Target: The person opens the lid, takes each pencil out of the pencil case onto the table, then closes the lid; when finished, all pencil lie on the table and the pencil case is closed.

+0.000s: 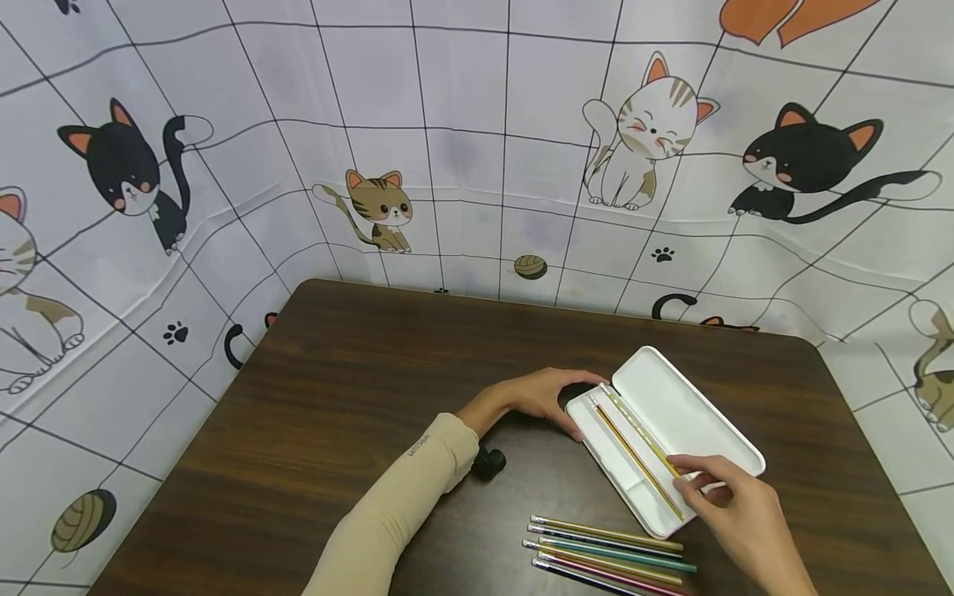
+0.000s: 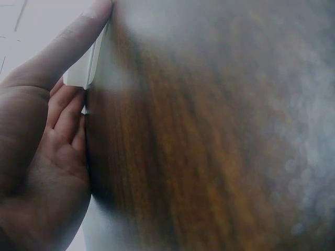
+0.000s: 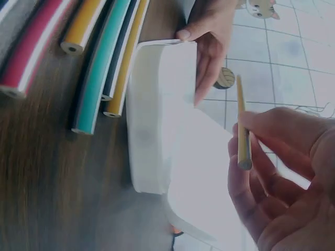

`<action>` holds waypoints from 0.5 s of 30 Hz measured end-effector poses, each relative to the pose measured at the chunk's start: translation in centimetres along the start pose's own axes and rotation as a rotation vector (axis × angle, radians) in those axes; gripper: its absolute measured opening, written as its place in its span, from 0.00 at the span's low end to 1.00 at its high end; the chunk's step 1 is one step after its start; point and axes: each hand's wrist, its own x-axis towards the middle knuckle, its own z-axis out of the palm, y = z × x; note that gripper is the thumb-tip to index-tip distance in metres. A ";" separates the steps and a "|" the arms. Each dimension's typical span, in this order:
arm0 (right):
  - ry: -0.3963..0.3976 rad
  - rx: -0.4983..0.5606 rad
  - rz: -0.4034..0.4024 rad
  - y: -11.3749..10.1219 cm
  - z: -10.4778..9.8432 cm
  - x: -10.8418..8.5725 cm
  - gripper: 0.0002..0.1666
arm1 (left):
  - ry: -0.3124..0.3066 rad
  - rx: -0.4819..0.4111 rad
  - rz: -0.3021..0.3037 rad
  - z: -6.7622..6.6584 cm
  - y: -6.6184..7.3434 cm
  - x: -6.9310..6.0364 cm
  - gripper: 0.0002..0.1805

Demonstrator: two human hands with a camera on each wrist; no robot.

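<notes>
An open white case (image 1: pixel 696 414) lies slanted on the table, its lid folded back to the right. Inside its tray rests an orange-yellow pencil (image 1: pixel 633 455). My right hand (image 1: pixel 738 505) pinches the near end of a patterned yellow pencil (image 1: pixel 633 424), held over the tray; the right wrist view shows this pencil (image 3: pixel 243 136) between thumb and fingers of the hand (image 3: pixel 282 172). My left hand (image 1: pixel 547 396) touches the far left end of the case, thumb along its side and fingers around its end. In the left wrist view, the hand (image 2: pixel 47 130) hides most of the case (image 2: pixel 81 70).
Several pencils (image 1: pixel 611 548) in different colours lie side by side on the table in front of the case. A small black object (image 1: pixel 489 463) sits beside my left sleeve (image 1: pixel 410 497). The brown wooden table (image 1: pixel 335 372) meets a cat-patterned curtain (image 1: pixel 462 165) behind.
</notes>
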 end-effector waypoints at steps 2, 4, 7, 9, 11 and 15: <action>-0.013 0.025 -0.054 -0.2 -0.4 -0.4 0.24 | -0.002 -0.005 0.006 0.1 0.0 0.0 0.51; -0.058 0.053 -0.133 -0.3 -0.7 -0.9 0.26 | -0.005 -0.013 0.006 0.1 0.0 0.0 0.51; -0.148 0.108 -0.250 -0.5 -1.1 -2.1 0.31 | -0.005 -0.014 0.005 0.0 0.1 0.1 0.52; -0.210 0.123 -0.270 -0.7 -1.3 -3.3 0.32 | -0.003 -0.015 0.006 0.0 0.2 0.1 0.52; -0.256 0.131 -0.246 -0.8 -1.3 -4.5 0.32 | -0.003 -0.018 0.007 -0.1 0.2 0.2 0.52; -0.301 0.166 -0.216 -0.4 -1.0 -6.6 0.29 | -0.005 -0.024 0.006 -0.1 0.2 0.2 0.52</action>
